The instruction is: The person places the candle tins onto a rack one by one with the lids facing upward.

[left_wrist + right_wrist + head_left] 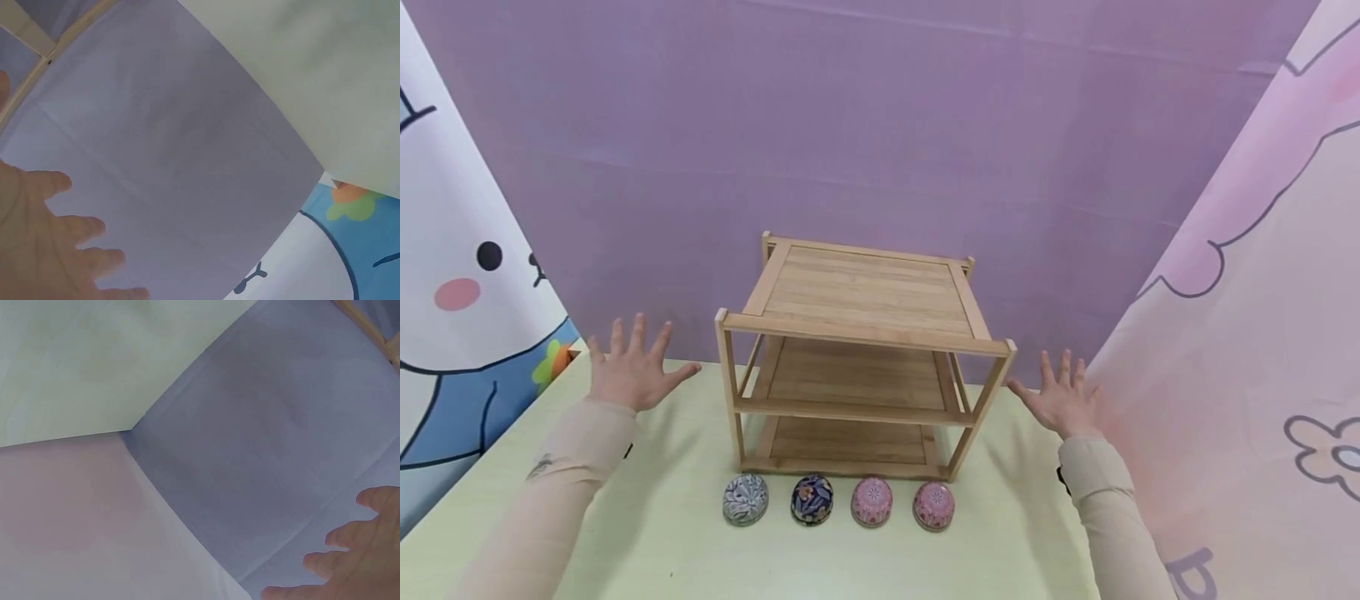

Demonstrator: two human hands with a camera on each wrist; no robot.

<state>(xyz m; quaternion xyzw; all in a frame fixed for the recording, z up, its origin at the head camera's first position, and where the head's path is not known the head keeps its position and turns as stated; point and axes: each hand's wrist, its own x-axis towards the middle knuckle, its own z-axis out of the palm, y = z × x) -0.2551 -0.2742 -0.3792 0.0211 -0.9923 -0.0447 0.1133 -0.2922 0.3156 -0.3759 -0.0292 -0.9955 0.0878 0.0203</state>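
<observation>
My left hand (634, 373) is spread with straight fingers to the left of a wooden shelf rack (865, 331), holding nothing. On the rack's other side my right hand (1063, 402) is likewise spread, its thumb pointing toward the rack. Along the rack's front foot stands a row of small round tins: a grey-white leaf-patterned tin (746, 499), a dark blue floral tin (812, 500), a pink tin (872, 502) and a second pink tin (934, 506). Neither hand touches them. Each wrist view shows its own hand's spread fingers, the left hand (44, 237) and the right hand (356, 550).
The rack has three levels and stands on a pale yellow-green table (820, 562) against a purple backdrop (865, 125). A cartoon-printed curtain (467, 350) borders the left side. On the right hangs a pink and white printed curtain (1240, 375), near my right hand.
</observation>
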